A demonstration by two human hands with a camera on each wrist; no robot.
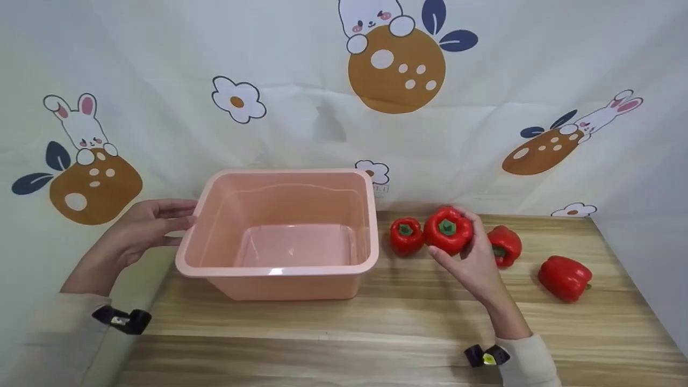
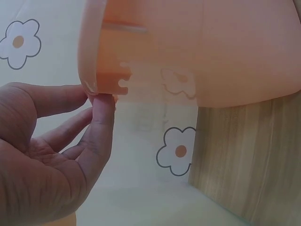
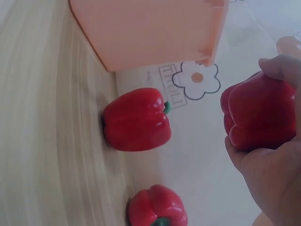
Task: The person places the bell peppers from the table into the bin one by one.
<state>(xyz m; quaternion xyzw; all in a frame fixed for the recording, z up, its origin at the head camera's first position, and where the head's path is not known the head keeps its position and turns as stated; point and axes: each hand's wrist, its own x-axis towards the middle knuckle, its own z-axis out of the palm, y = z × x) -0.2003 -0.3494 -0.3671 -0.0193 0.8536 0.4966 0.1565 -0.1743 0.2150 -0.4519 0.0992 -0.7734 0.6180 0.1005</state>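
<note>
At the left, my left hand (image 1: 142, 228) pinches the rim of a pink plastic basin (image 1: 317, 271), thumb and fingers meeting at its edge in the left wrist view. The basin stands on the table with its opening facing up and towards me. To its right, my right hand (image 1: 478, 271) holds a red bell pepper (image 1: 435, 239), green stem towards the head camera. In the right wrist view this pepper (image 3: 261, 113) is raised above the table, thumb and fingers around it. Another red bell pepper (image 1: 407, 244) stands upright between it and the basin.
Right of my right hand, one more bell pepper (image 1: 508, 242) is tipped with its stem towards me. Farther right a bell pepper (image 1: 564, 277) lies on its side. The wooden table (image 1: 322, 344) ends at a patterned cloth (image 1: 301, 134) behind.
</note>
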